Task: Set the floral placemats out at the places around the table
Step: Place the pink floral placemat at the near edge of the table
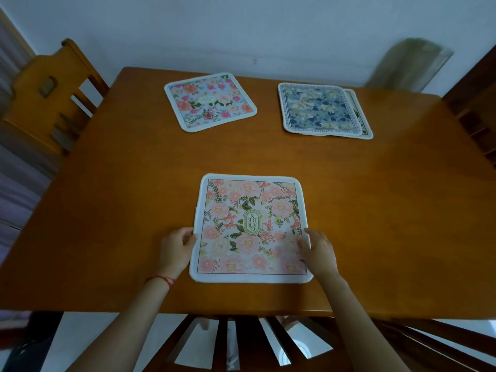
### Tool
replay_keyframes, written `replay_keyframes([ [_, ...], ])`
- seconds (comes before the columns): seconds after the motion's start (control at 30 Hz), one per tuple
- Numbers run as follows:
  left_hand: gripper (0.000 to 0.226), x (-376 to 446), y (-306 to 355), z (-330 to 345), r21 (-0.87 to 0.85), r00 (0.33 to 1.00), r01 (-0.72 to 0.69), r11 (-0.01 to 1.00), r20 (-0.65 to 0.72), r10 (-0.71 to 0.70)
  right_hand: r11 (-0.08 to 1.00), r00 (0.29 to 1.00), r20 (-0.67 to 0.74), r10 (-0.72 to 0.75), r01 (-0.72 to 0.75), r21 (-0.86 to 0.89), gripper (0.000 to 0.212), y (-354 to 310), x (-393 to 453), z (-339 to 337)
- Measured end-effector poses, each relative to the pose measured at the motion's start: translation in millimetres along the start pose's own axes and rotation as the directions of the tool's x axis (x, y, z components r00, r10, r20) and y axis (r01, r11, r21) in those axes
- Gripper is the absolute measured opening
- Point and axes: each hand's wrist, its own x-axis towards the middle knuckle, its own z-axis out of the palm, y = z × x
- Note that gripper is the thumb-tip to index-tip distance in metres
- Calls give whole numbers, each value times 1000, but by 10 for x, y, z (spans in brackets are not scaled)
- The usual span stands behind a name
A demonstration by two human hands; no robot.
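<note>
Three places are seen to be served, or nearly so: a peach mat (251, 229) lies flat at the near edge of the table (375, 210), a pink mat (210, 102) sits skewed at the far left, and a blue mat (314, 108) rests at the far right; beneath the blue mat a further mat (361, 116) is glimpsed — so at least one piece is judged not yet dealt out, and the skewed one may need squaring. The near mat is held at both side edges; the left hand (178, 244) is curled at its left border, fingertips on the white rim, and the right hand (318, 251) is laid over the right border — whether it is pinched or merely pressed cannot be told. The near mat is square, round-cornered, white-bordered, printed with peach blooms round an oval label.
</note>
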Motion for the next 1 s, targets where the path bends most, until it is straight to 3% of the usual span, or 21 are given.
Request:
replay_keyframes([
  [0.17,34,-105,4,-78,146,988,-148,978,69,139,965,975,15,-224,223,-134,42,-160,-230,-3],
  [0.4,46,-414,85,-263,420,965,-264,868,104,243,874,917,59,-395,394,-285,48,-360,-502,24],
  [0.7,51,-976,41,-488,535,976,-218,816,135,173,794,838,130,-530,544,-272,45,-602,-908,37],
  [1.0,52,-1390,-189,-927,527,985,-145,837,-3,172,688,743,173,-647,666,-289,44,-1025,-1269,157],
])
